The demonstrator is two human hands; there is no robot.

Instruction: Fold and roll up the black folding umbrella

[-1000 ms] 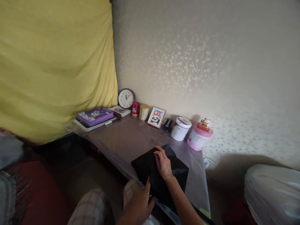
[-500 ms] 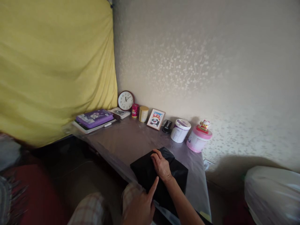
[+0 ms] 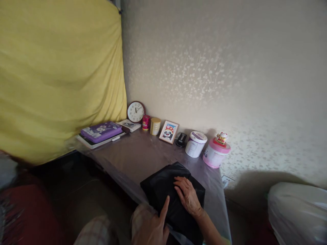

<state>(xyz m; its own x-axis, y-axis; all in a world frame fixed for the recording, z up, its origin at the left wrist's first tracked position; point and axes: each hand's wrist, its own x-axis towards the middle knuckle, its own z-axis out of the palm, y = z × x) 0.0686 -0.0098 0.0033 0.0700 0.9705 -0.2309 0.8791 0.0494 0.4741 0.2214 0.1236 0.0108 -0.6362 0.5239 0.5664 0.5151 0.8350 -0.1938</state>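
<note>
A folded piece of thin, slightly shiny black material (image 3: 158, 185), perhaps a bag, lies on the near part of the table. My right hand (image 3: 188, 196) rests palm down on top of it, fingers stretched out and lying flat. At its near left side is my left hand (image 3: 153, 228), with the index finger pointing out along the black surface and the thumb apart. The other fingers of the left hand are hidden below it.
Along the wall stand a clock (image 3: 136, 111), a pink can (image 3: 145, 123), a yellow-lidded jar (image 3: 155, 126), a framed panda picture (image 3: 169, 132), a black object (image 3: 181, 140), a white tub (image 3: 196, 144) and a pink-lidded tub (image 3: 216, 153) bearing a cat figurine (image 3: 221, 137). A purple case (image 3: 101, 131) lies far left.
My right hand has slid right and toward me across the black material, and its fingers have flattened. The left hand has barely moved. The view has shifted slightly.
</note>
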